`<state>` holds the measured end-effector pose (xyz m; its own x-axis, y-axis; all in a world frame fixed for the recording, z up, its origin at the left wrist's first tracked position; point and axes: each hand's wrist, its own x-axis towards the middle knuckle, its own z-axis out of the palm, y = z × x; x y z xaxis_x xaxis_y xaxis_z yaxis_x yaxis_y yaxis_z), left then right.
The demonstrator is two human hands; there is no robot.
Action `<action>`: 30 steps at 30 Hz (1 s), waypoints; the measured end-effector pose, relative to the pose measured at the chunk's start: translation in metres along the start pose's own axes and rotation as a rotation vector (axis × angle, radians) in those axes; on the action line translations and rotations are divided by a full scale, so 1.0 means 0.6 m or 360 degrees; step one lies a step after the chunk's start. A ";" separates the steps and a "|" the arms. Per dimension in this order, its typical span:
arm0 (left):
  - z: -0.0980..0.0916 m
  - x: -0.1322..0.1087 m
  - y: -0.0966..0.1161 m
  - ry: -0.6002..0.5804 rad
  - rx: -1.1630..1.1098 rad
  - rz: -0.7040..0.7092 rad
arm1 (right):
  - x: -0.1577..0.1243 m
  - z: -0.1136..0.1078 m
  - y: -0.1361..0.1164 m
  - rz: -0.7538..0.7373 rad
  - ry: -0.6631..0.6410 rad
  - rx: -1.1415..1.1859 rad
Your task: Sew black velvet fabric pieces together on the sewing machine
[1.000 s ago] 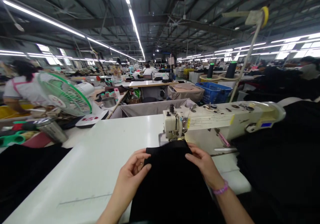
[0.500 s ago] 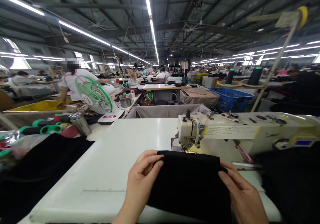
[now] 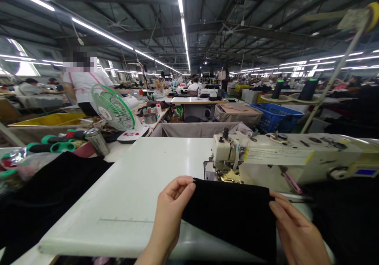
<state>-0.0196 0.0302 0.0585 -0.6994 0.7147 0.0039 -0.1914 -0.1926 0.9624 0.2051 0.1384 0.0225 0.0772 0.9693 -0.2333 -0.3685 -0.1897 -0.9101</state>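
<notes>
A piece of black fabric (image 3: 231, 213) is stretched between my two hands, its upper edge running nearly straight across. My left hand (image 3: 174, 200) pinches the upper left corner between thumb and fingers. At the upper right corner, my right hand (image 3: 296, 221) grips the cloth the same way. Just beyond the fabric stands the white sewing machine (image 3: 225, 152), its needle and presser area partly behind the cloth's top edge. Below the fabric lies the white table (image 3: 124, 186) with a ruler scale marked near its front.
More black cloth lies at left (image 3: 53, 190) and right (image 3: 349, 213). A green fan (image 3: 114, 109), a steel flask (image 3: 97, 140) and thread spools (image 3: 59, 144) stand at left. A person (image 3: 85, 79) stands behind the fan. A blue basket (image 3: 275, 117) is beyond the machine.
Both hands have shifted slightly right with the black fabric, whose lower left edge now slants more. The person behind the fan has straightened up from leaning over the yellow bin.
</notes>
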 end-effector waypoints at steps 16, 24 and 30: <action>0.002 0.017 -0.007 0.0129 -0.0295 -0.0067 | 0.000 -0.015 0.015 -0.0214 -0.0089 -0.0122; -0.003 0.011 -0.009 0.0120 -0.0275 -0.0075 | 0.009 -0.025 0.023 -0.0327 -0.0182 -0.0207; -0.001 0.014 -0.011 0.0184 -0.0240 0.0013 | 0.007 -0.025 0.021 -0.0298 -0.0231 -0.0239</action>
<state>-0.0244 0.0370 0.0523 -0.7740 0.6326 -0.0280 -0.2805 -0.3028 0.9108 0.2144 0.1377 0.0049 -0.0064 0.9999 -0.0147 -0.2179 -0.0158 -0.9758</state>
